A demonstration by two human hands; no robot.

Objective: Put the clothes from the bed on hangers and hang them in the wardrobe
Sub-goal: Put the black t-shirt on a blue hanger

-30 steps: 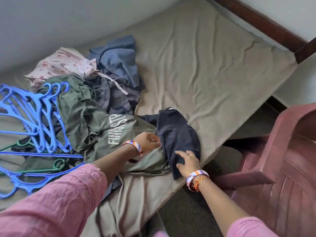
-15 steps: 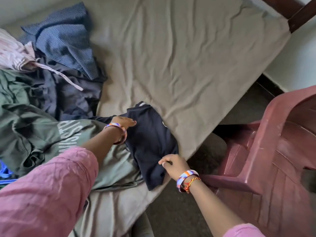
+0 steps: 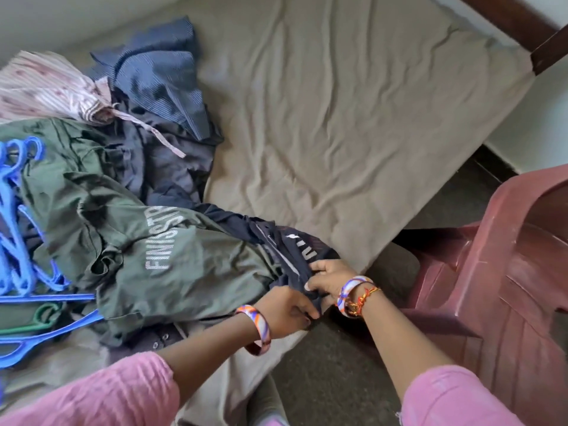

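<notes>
At the bed's [image 3: 353,124] near edge, about 5 o'clock of the green shirt [image 3: 147,241], both hands pinch the navy garment [image 3: 276,244]: left hand [image 3: 287,309] fingers curled on its hem, right hand [image 3: 330,279] gripping beside it; blue hangers [image 3: 18,241] lie at 9 o'clock

Both hands [image 3: 310,298] together — fingers [image 3: 319,265] curled

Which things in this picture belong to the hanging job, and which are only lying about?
Belong to the job:
- navy garment, gripped by left hand and right hand
- green shirt
- blue striped shirt
- pink striped garment
- dark grey garment
- blue hangers
- green hanger

Only lying about:
- maroon plastic chair
- bed sheet
</notes>
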